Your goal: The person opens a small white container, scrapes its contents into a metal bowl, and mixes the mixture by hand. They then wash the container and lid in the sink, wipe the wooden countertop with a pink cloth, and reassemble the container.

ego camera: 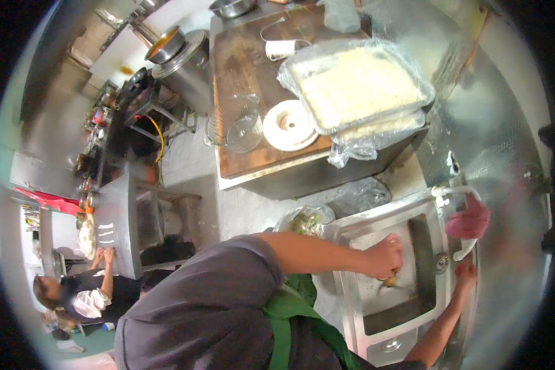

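Note:
My left hand (385, 257) is over the basin of a stainless steel sink (347, 296), its fingers closed on a small yellowish-brown object (389, 281) that I cannot identify. At the sink's far edge, my right hand (465, 273) is near the end of a white tap (463, 252). Its fingers look curled, but whether they hold something is unclear. A pink cloth (469, 219) is draped over the tap. The basin has a round drain fitting (440, 262) on its far wall, and part of a second basin with a drain (391, 344) shows below.
Plastic-wrapped trays (360, 88), a white ring-shaped dish (289, 125) and a clear jug (243, 132) stand on a wooden-topped counter (240, 164). Beside the sink is a bag of scraps (307, 224). A co-worker (115, 291) handles dough strips at a table on the left.

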`<state>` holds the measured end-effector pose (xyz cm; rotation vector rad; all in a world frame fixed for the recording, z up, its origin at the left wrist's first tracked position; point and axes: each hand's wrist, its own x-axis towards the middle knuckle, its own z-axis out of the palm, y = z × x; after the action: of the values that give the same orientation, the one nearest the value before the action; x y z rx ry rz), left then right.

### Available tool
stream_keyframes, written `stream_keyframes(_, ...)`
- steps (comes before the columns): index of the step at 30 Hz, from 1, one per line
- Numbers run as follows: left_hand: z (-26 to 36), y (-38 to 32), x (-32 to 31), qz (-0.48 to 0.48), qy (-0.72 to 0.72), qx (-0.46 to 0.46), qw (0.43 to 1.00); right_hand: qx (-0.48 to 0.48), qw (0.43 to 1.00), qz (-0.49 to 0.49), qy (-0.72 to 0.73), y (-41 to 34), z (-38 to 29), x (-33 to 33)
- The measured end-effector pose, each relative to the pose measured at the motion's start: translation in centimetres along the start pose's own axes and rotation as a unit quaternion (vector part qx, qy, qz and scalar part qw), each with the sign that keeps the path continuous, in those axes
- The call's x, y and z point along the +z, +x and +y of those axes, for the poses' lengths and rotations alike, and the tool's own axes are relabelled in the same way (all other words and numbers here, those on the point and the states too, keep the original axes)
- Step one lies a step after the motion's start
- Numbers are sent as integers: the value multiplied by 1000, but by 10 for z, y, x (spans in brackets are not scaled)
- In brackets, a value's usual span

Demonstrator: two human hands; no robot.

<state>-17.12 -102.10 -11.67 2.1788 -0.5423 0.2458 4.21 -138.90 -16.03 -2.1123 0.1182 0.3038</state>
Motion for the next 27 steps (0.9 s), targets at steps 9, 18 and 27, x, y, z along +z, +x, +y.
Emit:
stream_keyframes(9,39,-73,-230,174,69,-74,980,-67,982,105,144,-164,-4,35)
stream_keyframes(18,22,-182,-485,254,393,-299,832,-69,981,-4,182,-265,-101,199)
stream_keyframes(27,-91,-233,-479,132,376,-353,846,-36,981,-54,181,-309,-195,284)
